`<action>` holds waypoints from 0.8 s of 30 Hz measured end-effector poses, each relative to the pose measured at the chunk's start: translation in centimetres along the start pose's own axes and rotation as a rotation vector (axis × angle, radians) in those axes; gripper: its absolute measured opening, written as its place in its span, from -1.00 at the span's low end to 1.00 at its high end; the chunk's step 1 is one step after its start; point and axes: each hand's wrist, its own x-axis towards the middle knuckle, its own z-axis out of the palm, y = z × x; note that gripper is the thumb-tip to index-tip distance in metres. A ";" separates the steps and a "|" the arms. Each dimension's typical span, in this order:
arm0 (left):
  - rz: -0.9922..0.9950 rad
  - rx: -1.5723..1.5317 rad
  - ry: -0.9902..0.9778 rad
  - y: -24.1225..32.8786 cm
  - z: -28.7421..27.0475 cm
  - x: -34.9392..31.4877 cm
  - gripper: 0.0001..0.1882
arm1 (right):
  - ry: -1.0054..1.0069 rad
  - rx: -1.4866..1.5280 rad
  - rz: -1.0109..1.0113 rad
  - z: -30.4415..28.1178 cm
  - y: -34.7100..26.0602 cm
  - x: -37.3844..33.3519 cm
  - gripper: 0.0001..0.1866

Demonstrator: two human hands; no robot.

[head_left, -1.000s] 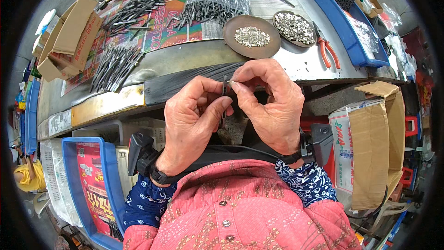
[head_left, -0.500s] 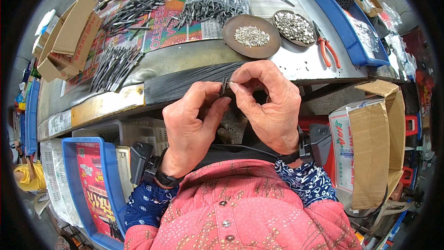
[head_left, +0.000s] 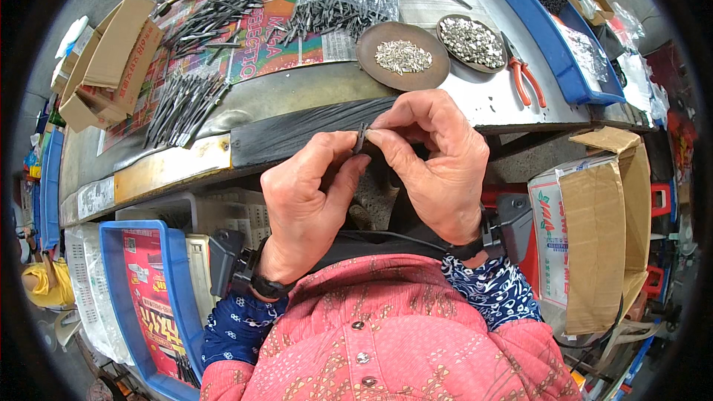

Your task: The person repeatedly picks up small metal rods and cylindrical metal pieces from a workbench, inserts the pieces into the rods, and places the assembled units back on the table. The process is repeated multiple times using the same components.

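Just above the centre of the frame you hold a small dark slender part (head_left: pixel 361 137), thin and matte, pinched upright between both hands in front of the near edge of the table (head_left: pixel 312 89). Your left hand (head_left: pixel 308 204) rises from the lower middle, wrist bent back, its fingers (head_left: pixel 349 167) curled shut with thumb and forefinger closed on the lower end of the part. Your right hand (head_left: pixel 438 171) arches over from the right, knuckles up, fingertips pressed together on the upper end, so the two hands touch at the pinch. Each wrist carries a black strapped device.

Beyond the hands, the table has a worn metal top with a black padded strip along its near edge. Upper centre sits a round brown dish of small shiny metal pieces (head_left: pixel 402 56), and just right of it a second round dish heaped with silvery pieces (head_left: pixel 469 41). Orange-handled pliers (head_left: pixel 526 78) lie beside that. Loose bundles of dark thin metal rods (head_left: pixel 186 100) fan across the upper left, near a folded brown cardboard box (head_left: pixel 111 59).
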 end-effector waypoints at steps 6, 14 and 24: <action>-0.039 -0.047 -0.006 -0.1 0.1 0.0 -0.83 | -0.063 0.142 0.109 -0.6 0.3 0.4 -0.76; -0.153 -0.186 -0.086 0.1 0.1 -0.3 -0.86 | -0.194 0.384 0.198 -1.3 1.9 0.9 -0.82; -0.209 -0.329 -0.059 0.4 0.5 0.5 -0.93 | -0.203 0.377 0.240 -1.5 1.5 0.8 -0.89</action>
